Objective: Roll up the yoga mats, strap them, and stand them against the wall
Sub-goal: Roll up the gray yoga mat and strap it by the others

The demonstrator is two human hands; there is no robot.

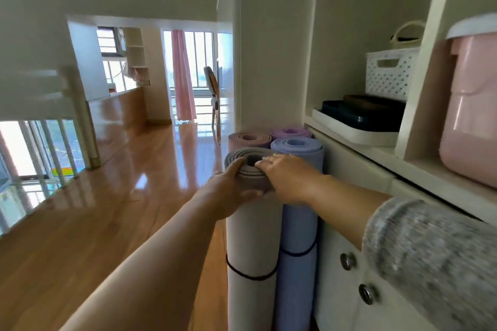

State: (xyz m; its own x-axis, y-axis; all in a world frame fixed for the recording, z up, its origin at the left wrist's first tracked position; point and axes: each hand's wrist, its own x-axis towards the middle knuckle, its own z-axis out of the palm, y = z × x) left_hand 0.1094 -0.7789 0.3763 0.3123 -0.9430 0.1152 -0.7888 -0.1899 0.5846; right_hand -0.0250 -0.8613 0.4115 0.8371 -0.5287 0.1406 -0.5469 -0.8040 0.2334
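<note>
Both hands clasp the top end of the grey mat (252, 236); the left hand (231, 188) wraps round the roll's left side just under the rim, thumb up on the coiled edge; the right hand (287, 177) lies over the rim from the right, its fingertips (265, 161) curled at the hollow core; the mat stands upright on the wooden floor (107, 196), rolled tight, with a thin black strap (252, 275) round its lower part; touching it on the right stands the blue mat (298, 223), also rolled and upright, bound by its own dark strap (298, 251); behind these two are a dusty pink mat (248, 138) and a purple mat (290, 132), upright, next to the white wall (269, 62); the blue mat stands against a white cabinet (338, 290) with two round metal knobs (347, 260); on the shelves above it sit a white tray (357, 134) of dark flat items, a white lattice basket (390, 72) and a pink lidded bin (473, 115); a grey knitted sleeve (430, 250) covers the right upper arm; farther back hang a pink curtain (183, 75) and bright windows
</note>
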